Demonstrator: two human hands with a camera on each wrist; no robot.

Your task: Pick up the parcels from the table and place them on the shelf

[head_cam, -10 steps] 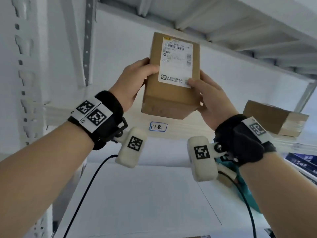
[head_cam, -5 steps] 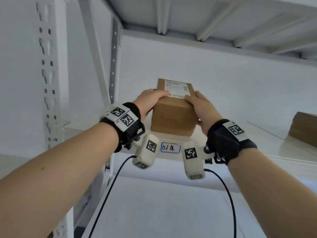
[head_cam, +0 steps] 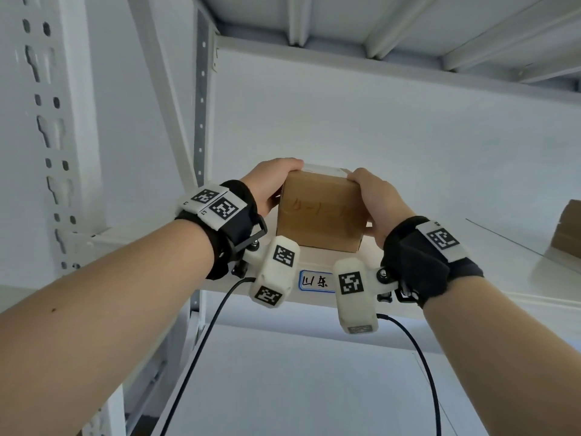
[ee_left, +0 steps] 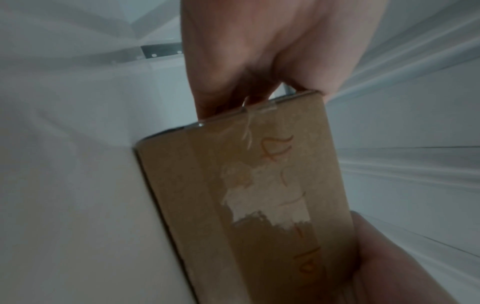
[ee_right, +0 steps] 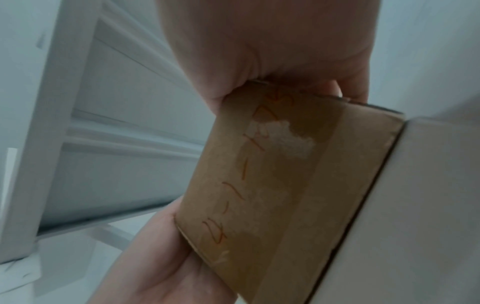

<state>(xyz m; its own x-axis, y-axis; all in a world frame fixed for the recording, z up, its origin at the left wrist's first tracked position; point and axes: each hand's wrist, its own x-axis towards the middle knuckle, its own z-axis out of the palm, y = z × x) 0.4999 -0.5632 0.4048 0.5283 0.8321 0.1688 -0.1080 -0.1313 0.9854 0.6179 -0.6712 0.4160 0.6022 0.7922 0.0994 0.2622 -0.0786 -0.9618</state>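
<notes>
A brown cardboard parcel (head_cam: 320,212) stands on the white shelf board (head_cam: 503,265), close to its front edge. My left hand (head_cam: 270,180) grips its left side, fingers curled over the top. My right hand (head_cam: 374,199) grips the right side the same way. In the left wrist view the parcel (ee_left: 254,201) shows orange handwriting and torn tape, and its underside lies along the shelf (ee_left: 78,205). The right wrist view shows the same taped face of the parcel (ee_right: 285,174) with my right hand's fingers (ee_right: 246,51) over its top edge. My fingertips are hidden behind the box.
A second brown parcel (head_cam: 569,228) lies on the same shelf at the far right. A handwritten label (head_cam: 316,281) is stuck on the shelf's front edge. A perforated upright post (head_cam: 47,136) stands at the left, another shelf board (head_cam: 377,23) is overhead, and a lower shelf (head_cam: 298,388) is below.
Both hands have carried the parcel down and forward from a raised, tilted hold onto the shelf board. Its labelled top face now points up, almost out of sight.
</notes>
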